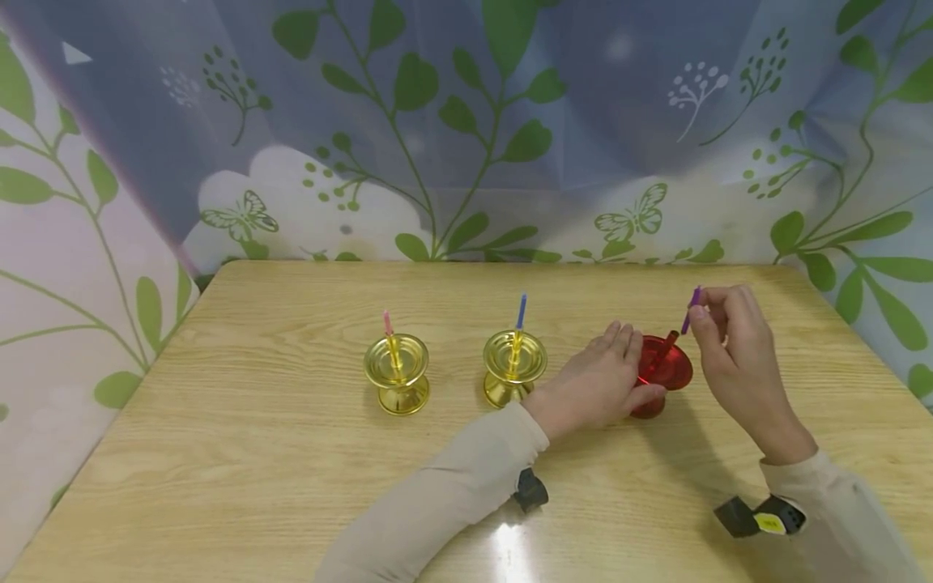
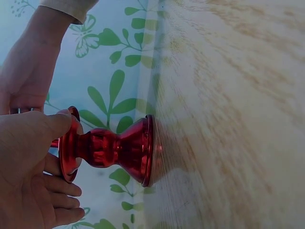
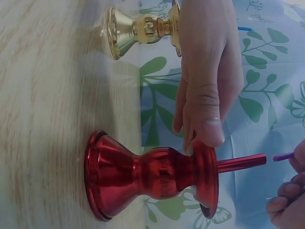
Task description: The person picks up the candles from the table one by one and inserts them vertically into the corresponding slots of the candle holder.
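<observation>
A red metallic candle holder with a wide dish and a central tube stands on the right of the table. My left hand holds it by the dish's left side, thumb in front and fingers behind, as the left wrist view shows. Between thumb and fingertips, my right hand pinches a thin purple candle. In the right wrist view the candle's lower end is just above the open top of the red tube, with a small gap between them.
Left of the red holder stand two gold candle holders: one with a pink candle, the other with a blue candle. My left forearm passes close in front of the second. A leaf-patterned curtain hangs behind the wooden table.
</observation>
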`<control>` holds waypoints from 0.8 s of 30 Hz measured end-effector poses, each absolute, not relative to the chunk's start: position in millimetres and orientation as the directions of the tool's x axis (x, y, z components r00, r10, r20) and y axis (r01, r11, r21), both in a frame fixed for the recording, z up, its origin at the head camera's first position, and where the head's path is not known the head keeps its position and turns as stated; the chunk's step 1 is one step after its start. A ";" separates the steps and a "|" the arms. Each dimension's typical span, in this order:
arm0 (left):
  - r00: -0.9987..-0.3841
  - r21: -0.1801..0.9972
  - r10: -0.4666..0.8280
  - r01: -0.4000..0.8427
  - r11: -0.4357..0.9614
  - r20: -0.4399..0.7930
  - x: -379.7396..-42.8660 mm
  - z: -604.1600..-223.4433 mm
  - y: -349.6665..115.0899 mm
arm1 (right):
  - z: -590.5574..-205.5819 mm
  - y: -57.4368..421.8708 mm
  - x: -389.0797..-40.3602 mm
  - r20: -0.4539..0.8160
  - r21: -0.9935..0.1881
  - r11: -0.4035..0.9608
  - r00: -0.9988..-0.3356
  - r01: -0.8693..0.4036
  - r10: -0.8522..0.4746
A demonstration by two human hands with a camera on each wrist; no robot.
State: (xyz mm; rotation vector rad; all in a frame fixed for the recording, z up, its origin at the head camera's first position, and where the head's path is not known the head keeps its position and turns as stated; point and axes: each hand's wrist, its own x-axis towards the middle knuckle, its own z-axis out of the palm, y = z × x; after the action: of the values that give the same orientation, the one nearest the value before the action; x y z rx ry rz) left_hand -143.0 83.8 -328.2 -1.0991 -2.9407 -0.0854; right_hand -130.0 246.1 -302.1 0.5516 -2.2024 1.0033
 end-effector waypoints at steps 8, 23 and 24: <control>-0.756 0.032 0.653 0.654 0.756 0.033 -142.6 -327.6 83.6 | -308.4 246.9 -134.3 0.698 -0.516 0.617 -0.709 -0.595 -0.101; -0.759 0.009 0.651 0.651 0.759 0.020 -143.3 -327.1 84.5 | -318.5 248.6 -138.2 0.716 -0.490 0.602 -0.685 -0.631 -0.135; -0.760 0.011 0.650 0.650 0.760 0.018 -143.2 -327.0 84.4 | -319.0 248.4 -138.2 0.719 -0.489 0.598 -0.681 -0.635 -0.135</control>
State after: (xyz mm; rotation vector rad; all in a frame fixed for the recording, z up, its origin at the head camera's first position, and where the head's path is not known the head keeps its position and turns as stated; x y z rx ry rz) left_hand -143.2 84.4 -327.0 -1.0842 -2.9345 -0.0258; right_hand -138.2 248.4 -319.0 0.6061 -2.1830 1.0062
